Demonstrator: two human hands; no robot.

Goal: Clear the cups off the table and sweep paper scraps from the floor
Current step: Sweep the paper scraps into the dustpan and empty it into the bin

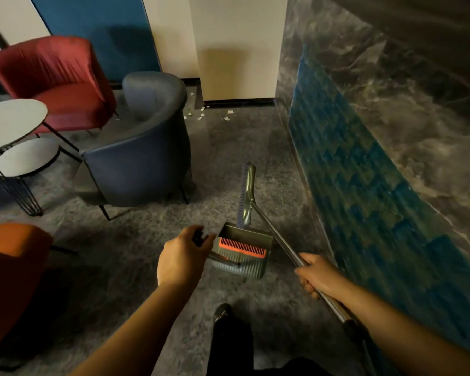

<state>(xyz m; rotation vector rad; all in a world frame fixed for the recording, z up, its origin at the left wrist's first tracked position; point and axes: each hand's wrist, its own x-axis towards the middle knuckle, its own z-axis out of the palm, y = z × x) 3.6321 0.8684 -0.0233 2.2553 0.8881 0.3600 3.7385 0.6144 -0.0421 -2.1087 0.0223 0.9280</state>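
My left hand (183, 257) grips the black handle end of a grey-green dustpan (242, 251), whose orange comb strip faces up; the pan hangs just above the floor. My right hand (316, 275) grips the metal pole of a broom (247, 194), whose head points away from me over the floor ahead of the pan. Several white paper scraps (201, 114) lie on the floor far ahead, near the wall base and behind the blue armchair. The round white table (11, 123) at the left shows no cups on it.
A blue armchair (144, 158) stands left of the path to the scraps. A red armchair (57, 80) sits behind the table and an orange seat (11, 275) at the near left. A marble counter with a blue panel (364, 185) runs along the right. My shoe (221, 313) is below.
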